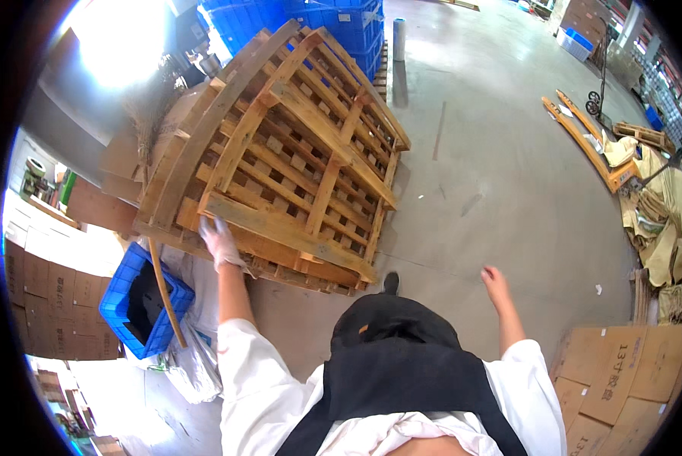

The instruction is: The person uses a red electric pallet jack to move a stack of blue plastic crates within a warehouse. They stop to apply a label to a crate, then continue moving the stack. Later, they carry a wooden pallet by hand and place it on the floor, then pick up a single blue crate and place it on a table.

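A leaning stack of wooden pallets (280, 232) stands in front of me and to the left, tilted up on edge. My left hand (219, 242), in a thin whitish glove, grips the near left corner of the front pallet, its fingertips against the wood. Out to the right, my right hand (494, 283) hangs over the floor with its fingers curled in, apart from any object and with nothing visible in it. One dark shoe (390, 283) shows close to the pallets' lower right corner.
Beside my left arm are a blue crate (120, 295) and a broom handle (158, 270). Large blue bins (333, 30) stand behind the pallets. At right are a yellow pallet jack (578, 146), beige sacks (664, 220) and cardboard boxes (607, 365). More boxes (60, 304) line the left.
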`<state>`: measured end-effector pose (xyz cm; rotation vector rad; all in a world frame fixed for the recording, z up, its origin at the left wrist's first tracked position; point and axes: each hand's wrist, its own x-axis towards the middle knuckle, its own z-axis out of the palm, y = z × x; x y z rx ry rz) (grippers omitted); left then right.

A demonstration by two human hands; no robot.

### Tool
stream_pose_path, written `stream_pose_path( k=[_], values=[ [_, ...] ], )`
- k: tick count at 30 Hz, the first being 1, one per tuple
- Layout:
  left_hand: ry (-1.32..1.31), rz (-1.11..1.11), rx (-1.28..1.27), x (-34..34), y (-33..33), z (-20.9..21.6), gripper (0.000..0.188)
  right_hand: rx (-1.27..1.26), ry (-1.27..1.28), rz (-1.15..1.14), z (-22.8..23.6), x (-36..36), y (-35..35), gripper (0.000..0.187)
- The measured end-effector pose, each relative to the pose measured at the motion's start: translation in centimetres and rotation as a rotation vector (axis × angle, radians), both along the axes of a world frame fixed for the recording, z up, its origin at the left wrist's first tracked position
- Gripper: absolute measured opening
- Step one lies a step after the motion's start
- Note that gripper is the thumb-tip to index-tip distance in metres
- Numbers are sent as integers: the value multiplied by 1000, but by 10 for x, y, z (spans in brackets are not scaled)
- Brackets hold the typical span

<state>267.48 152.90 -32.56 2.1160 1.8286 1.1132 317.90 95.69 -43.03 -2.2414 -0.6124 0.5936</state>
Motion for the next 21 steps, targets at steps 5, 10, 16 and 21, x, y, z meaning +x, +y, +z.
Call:
stream_pose_path(
  k=[5,10,16,21],
  values=[
    [-5,175,-110,1,81,27,59,-33,38,305,17,31,140,38],
    [456,474,-73,94,60,43,53,-376,-69,745,3,69,140,39],
    [415,550,121,105,52,55,36,-591,119,651,20,166,198,38],
    [366,575,113,130,39,67,32,-441,-102,1045,16,214,380,42]
  ],
)
